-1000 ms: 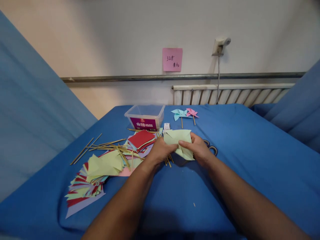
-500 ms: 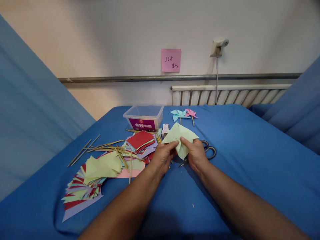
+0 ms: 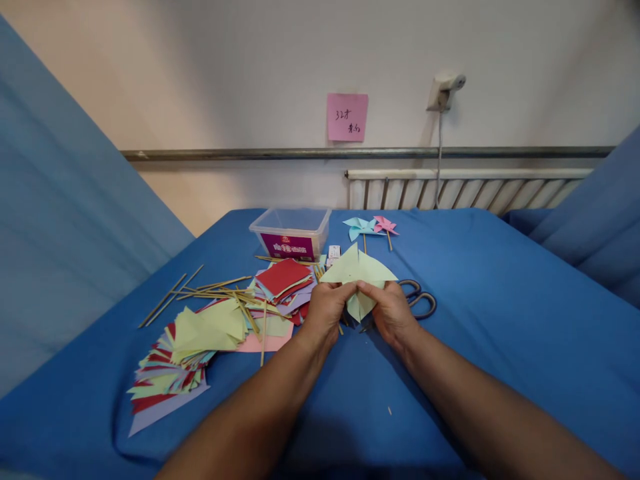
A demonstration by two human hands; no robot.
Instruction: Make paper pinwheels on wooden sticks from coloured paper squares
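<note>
Between my two hands is a pale green paper square [image 3: 361,268] with slits cut in from its corners, held above the table. My left hand [image 3: 327,308] pinches its left side, and my right hand [image 3: 395,310] grips the right side. Both thumbs press close together near the middle of the sheet; the other fingers are hidden beneath it. A pair of scissors [image 3: 424,305] with dark handles lies behind my right hand. Farther back lie a light blue pinwheel [image 3: 361,227] and a pink pinwheel [image 3: 385,225] on sticks.
Left of my hands are a red-topped stack of paper [image 3: 283,277], fanned coloured sheets [image 3: 207,332] and several thin wooden sticks [image 3: 220,291]. A clear plastic box [image 3: 293,235] and a small white box [image 3: 334,252] stand behind. Blue cloth [image 3: 500,333] covers the table.
My thumbs have come closer together at the paper's middle, and the sheet now bends more across it. The whole view has shifted slightly.
</note>
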